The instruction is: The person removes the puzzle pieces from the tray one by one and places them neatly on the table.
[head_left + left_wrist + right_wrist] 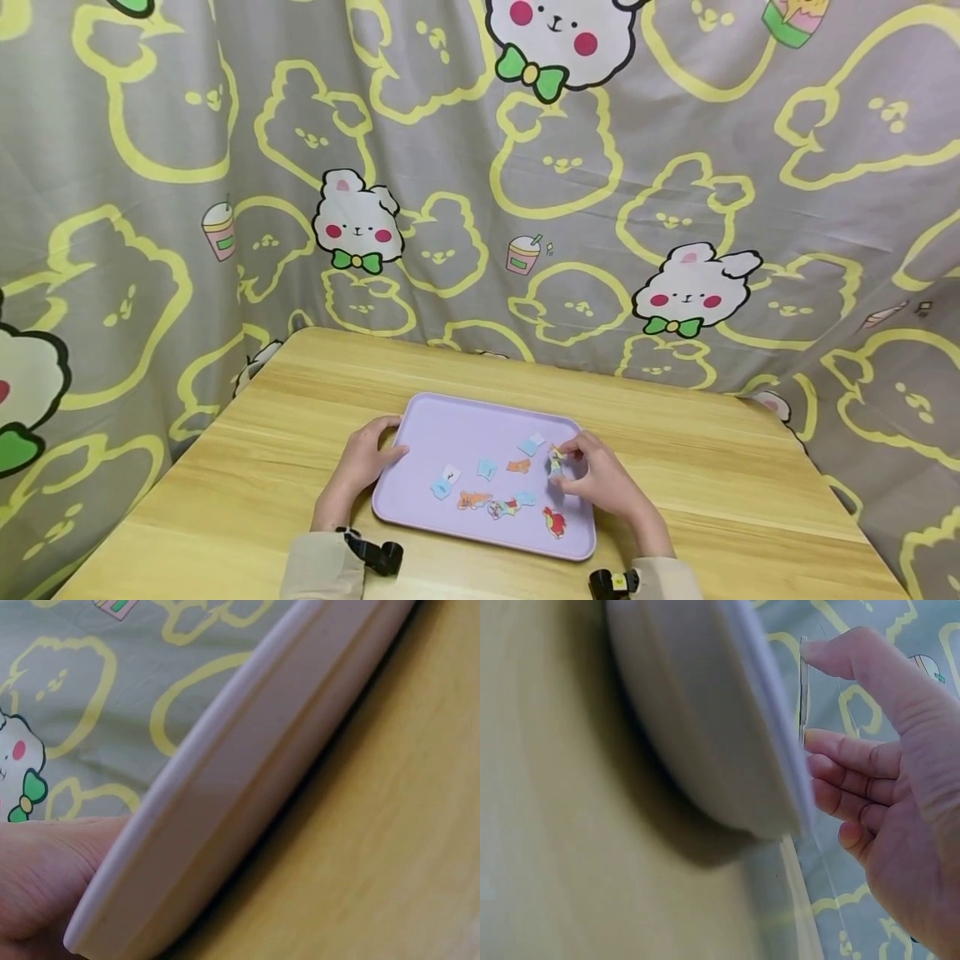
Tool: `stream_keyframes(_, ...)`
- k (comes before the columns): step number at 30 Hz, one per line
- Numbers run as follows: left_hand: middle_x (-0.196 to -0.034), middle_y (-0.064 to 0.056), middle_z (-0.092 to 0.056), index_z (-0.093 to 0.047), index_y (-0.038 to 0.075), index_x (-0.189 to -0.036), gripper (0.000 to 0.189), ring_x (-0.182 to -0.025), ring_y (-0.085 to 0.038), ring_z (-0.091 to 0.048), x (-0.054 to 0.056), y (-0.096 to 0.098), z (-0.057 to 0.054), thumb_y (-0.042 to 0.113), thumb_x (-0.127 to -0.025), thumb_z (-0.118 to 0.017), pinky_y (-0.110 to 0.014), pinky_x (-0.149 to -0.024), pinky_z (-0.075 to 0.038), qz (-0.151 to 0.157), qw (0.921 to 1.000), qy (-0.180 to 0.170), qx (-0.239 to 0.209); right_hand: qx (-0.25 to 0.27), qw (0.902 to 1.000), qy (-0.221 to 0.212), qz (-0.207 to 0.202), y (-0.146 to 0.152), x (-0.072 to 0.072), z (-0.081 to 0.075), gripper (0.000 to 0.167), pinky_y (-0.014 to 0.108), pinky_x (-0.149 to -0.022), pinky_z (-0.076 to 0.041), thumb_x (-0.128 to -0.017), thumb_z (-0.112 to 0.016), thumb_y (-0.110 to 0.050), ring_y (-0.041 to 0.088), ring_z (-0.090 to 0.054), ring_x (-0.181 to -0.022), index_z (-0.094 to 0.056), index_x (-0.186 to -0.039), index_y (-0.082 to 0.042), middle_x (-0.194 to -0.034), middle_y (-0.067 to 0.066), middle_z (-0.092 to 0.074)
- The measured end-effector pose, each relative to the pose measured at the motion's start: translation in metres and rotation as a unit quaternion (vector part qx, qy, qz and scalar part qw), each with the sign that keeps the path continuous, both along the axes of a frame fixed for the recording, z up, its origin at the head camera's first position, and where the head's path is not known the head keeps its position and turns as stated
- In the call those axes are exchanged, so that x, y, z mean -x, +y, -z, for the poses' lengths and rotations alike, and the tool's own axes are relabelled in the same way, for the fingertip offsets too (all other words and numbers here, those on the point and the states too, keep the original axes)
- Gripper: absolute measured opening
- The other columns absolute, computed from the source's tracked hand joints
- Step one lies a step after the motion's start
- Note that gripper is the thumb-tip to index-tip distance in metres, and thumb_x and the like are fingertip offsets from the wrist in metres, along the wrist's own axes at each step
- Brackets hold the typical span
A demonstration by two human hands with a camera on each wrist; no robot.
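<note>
A lilac tray (442, 421) lies on the table with several small flat puzzle pieces on it. My left hand (365, 457) grips its left rim, thumb over the edge; in the left wrist view the tray's side wall (225, 772) covers much of that hand. Over the tray's right part, my right hand (602, 477) pinches a multicoloured puzzle piece (556, 463) between thumb and index finger. The right wrist view has this piece (804, 690) edge-on as a thin strip. Around it lie an orange piece (518, 467), a red piece (554, 522) and a light blue and white piece (531, 444).
More pieces lie along the tray's near side: an orange one (473, 500), a multicoloured one (504, 508) and light blue ones (440, 487). A wooden table (300, 417) carries the tray. Behind it hangs a grey curtain (450, 150) with rabbit prints.
</note>
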State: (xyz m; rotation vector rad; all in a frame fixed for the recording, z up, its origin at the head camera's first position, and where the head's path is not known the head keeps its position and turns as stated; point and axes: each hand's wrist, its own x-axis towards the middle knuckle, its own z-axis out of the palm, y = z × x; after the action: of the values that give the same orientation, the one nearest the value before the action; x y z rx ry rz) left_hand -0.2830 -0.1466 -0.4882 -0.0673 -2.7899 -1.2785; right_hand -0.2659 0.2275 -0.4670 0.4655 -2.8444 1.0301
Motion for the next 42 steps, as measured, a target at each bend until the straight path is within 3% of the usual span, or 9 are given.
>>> stream_keyframes(14,-0.140,-0.024,-0.054,-0.055,-0.001,-0.133,0.049,-0.135,-0.044,-0.045,0.000,0.000,0.001,0.011,-0.088,-0.070,-0.057,-0.115,-0.037,0.002,0.9999,0.011,0.005,0.001,1.0000,-0.008,0.004,0.015,0.000,-0.001,0.040,0.021,-0.078,-0.051,-0.072,-0.085,-0.024,0.012,-0.052,-0.090,-0.067,-0.104,-0.009,-0.097,-0.002,-0.058)
stream_keyframes(42,-0.141,-0.024,-0.053,-0.053,-0.001,-0.135,0.051,-0.137,-0.044,-0.043,0.001,-0.003,0.001,0.011,-0.089,-0.070,-0.057,-0.116,-0.034,0.006,1.0000,-0.003,-0.005,-0.012,0.9997,0.000,0.022,0.042,0.000,0.005,0.040,0.022,-0.075,-0.048,-0.074,-0.084,-0.024,0.013,-0.051,-0.088,-0.068,-0.106,-0.006,-0.094,0.001,-0.058)
